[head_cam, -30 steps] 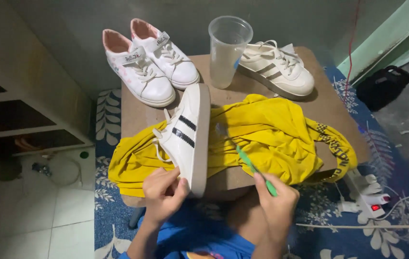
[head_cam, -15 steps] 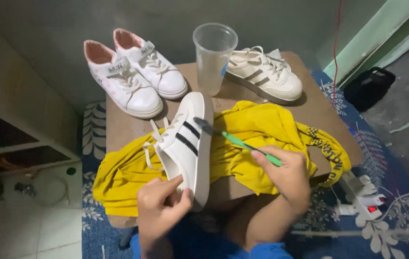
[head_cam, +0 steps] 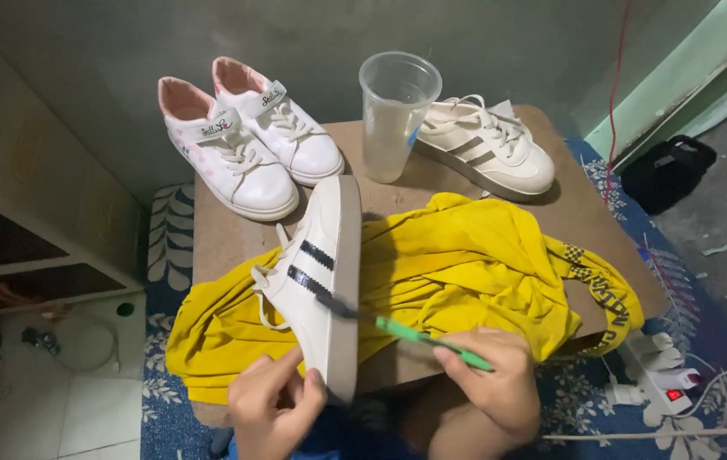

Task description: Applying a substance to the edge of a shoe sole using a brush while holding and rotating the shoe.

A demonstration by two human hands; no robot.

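My left hand (head_cam: 271, 409) grips the heel end of a white sneaker with black stripes (head_cam: 317, 277), held on its side over a yellow cloth (head_cam: 466, 264). My right hand (head_cam: 496, 383) holds a green toothbrush (head_cam: 415, 334); its dark bristle end touches the sneaker's side near the sole. The matching white sneaker (head_cam: 487, 149) lies at the back right of the small brown table (head_cam: 219, 238). A clear plastic cup (head_cam: 396, 115) stands upright just left of that sneaker.
A pair of white shoes with pink lining (head_cam: 244, 145) sits at the table's back left. A white power strip with a red light (head_cam: 662, 379) lies on the blue patterned mat (head_cam: 159, 247) at the right. A black bag (head_cam: 666, 170) rests farther right.
The view has shifted slightly. The toothbrush has slid down along the sneaker's side toward the sole. My left hand keeps its hold on the heel.
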